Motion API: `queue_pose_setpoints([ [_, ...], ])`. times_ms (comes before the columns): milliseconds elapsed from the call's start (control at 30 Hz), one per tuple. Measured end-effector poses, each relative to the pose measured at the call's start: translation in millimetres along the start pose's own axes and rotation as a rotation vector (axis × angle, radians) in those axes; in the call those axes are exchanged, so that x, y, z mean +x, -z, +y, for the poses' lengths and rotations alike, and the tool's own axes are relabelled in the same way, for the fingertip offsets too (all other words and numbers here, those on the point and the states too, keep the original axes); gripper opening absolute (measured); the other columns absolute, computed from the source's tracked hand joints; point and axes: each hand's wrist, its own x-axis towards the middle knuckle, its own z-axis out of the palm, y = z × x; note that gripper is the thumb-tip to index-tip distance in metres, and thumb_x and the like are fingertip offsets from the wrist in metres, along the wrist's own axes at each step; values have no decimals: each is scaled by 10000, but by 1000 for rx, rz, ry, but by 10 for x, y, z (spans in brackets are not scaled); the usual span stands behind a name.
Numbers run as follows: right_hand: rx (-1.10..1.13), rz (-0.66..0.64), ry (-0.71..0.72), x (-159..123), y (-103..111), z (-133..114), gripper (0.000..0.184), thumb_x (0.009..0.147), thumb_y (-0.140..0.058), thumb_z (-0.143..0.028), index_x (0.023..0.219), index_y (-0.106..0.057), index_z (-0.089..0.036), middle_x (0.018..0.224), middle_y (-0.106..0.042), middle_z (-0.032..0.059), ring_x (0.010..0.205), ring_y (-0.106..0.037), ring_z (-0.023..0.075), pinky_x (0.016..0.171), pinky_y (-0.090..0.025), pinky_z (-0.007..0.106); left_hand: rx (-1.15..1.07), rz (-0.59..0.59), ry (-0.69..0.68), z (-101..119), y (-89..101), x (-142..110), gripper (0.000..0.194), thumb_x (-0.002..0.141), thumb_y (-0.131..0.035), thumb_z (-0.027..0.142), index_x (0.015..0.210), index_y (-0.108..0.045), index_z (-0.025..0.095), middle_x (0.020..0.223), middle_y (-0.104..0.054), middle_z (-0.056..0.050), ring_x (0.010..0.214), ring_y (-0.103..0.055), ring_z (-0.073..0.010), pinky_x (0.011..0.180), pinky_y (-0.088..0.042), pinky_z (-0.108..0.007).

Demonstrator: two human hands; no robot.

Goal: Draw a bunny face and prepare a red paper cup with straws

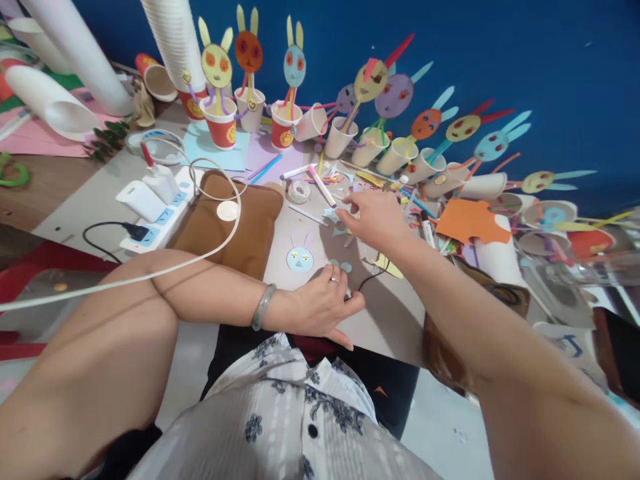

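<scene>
My left hand (325, 303) rests on the grey table near its front edge, fingers curled loosely, a ring on one finger and a green bangle on the wrist. It lies just below a light-blue paper bunny face (300, 259) and small blue paper scraps (345, 267). My right hand (373, 217) reaches forward over the table, fingers pinched together at a pale blue paper piece (336, 217) beside a white marker (321, 185). What the fingertips grip is too small to make out.
A row of paper-cup bunnies (220, 120) lines the blue wall. A roll of tape (299, 191), an orange paper sheet (470, 220), a brown pad (235, 227), a power strip (155, 223) with a white cable, and cup stacks (173, 40) crowd the table.
</scene>
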Motion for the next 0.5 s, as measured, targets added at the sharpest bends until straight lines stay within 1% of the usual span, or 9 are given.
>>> queue_pose_setpoints([
  [33,-17,-55,-54,155,-18,-28,341,914,-562,-383,1082,-730,-138,952,-755,165,964,-659,334,873,-428,441,1,-5,3,0,-11,0,865,873,-275,853,1191,-536,92,1190,-665,-350,986,-683,-409,907,-403,-479],
  [100,-43,-101,-152,417,-70,-76,341,895,-592,-405,1043,-733,-131,988,-746,191,976,-651,343,873,-443,445,-8,-18,3,3,-36,4,885,869,-280,857,1239,-519,89,1205,-655,-356,981,-677,-410,897,-397,-477],
  [133,-46,-114,-200,516,-100,-96,315,882,-614,-402,999,-738,-137,1003,-742,199,979,-648,345,870,-450,447,-17,-22,2,4,-48,7,893,869,-283,857,1259,-511,88,1202,-656,-354,981,-674,-409,899,-392,-477],
  [200,-15,-146,-261,649,-157,-126,259,862,-652,-402,898,-737,-160,962,-742,189,954,-653,336,845,-466,440,-41,-27,4,4,-71,11,899,871,-283,855,1282,-505,87,1182,-665,-342,989,-668,-408,910,-383,-480],
  [300,48,-177,-280,716,-212,-152,159,834,-684,-338,803,-709,-184,863,-739,149,887,-675,306,798,-480,410,-62,-28,8,3,-94,13,903,877,-284,848,1308,-499,84,1167,-671,-329,1019,-659,-415,941,-370,-498],
  [367,75,-174,-280,704,-220,-153,124,828,-669,-285,801,-696,-167,863,-737,141,879,-684,280,794,-478,384,-61,-23,9,3,-101,13,917,872,-301,851,1320,-499,76,1176,-669,-332,1024,-661,-417,949,-372,-506],
  [500,92,-118,-272,577,-149,-94,236,878,-552,-303,823,-673,-108,980,-727,157,937,-676,225,820,-449,329,-37,-6,-4,6,-111,10,920,877,-313,841,1313,-517,57,1166,-675,-337,1018,-671,-423,959,-384,-529],
])
